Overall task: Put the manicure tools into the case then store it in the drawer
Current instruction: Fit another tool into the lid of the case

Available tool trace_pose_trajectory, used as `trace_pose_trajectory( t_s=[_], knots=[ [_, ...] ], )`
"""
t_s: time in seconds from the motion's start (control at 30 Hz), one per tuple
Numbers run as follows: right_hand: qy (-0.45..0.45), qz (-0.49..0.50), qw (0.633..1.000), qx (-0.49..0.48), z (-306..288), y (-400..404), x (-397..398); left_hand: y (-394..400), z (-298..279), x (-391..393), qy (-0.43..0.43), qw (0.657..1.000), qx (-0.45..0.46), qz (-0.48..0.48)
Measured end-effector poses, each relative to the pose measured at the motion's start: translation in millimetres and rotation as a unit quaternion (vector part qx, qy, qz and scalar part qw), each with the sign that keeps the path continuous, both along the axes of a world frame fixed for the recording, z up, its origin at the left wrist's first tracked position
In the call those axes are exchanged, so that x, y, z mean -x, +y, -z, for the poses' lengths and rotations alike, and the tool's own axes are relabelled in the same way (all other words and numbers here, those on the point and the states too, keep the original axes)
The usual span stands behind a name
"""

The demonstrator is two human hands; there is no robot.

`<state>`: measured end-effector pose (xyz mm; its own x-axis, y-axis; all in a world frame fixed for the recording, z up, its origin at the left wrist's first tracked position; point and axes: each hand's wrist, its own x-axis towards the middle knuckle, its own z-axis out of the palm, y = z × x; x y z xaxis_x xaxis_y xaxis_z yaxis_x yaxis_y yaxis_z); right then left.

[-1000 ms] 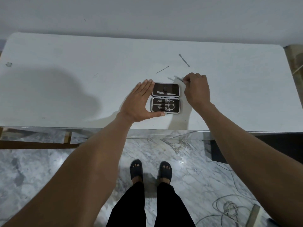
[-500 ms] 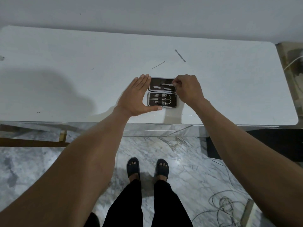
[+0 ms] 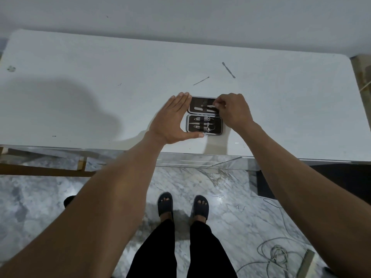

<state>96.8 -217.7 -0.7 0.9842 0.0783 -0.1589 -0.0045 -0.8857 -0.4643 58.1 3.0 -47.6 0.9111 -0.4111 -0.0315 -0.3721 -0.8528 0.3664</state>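
Note:
A small dark manicure case (image 3: 217, 127) lies open on the white table (image 3: 100, 97), near its front edge. Scissors, clippers and other metal tools sit strapped in the near half. My left hand (image 3: 172, 121) lies flat against the case's left side, thumb along its front edge. My right hand (image 3: 232, 111) pinches a thin metal tool (image 3: 209, 106) lying across the far half of the case. Two loose tools rest on the table beyond the case: a thin pick (image 3: 201, 80) and a cuticle pusher (image 3: 228, 69).
The table's front edge runs just below the case, with a mirrored front panel (image 3: 200, 160) under it. Below are a marble floor, my feet in dark sandals (image 3: 183, 205), and a coil of cable (image 3: 279, 255) at the lower right. A wall stands behind the table.
My right hand brought a metal tool from the table just behind the case down onto the case's far half. My left hand stayed against the case's left side.

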Motion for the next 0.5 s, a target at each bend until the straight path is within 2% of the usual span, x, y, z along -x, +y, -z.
trace_pose_trajectory(
  t_s=[0.23, 0.5],
  knots=[
    [-0.028, 0.002, 0.999, -0.046, 0.7, -3.1, 4.5, 0.2, -0.8, -0.1, 0.002, 1.000, 0.001, 0.001],
    [-0.036, -0.017, 0.999, -0.026, 1.4, -7.8, 3.6, 0.4, -0.1, -0.1, -0.003, 1.000, 0.004, -0.001]
  ],
)
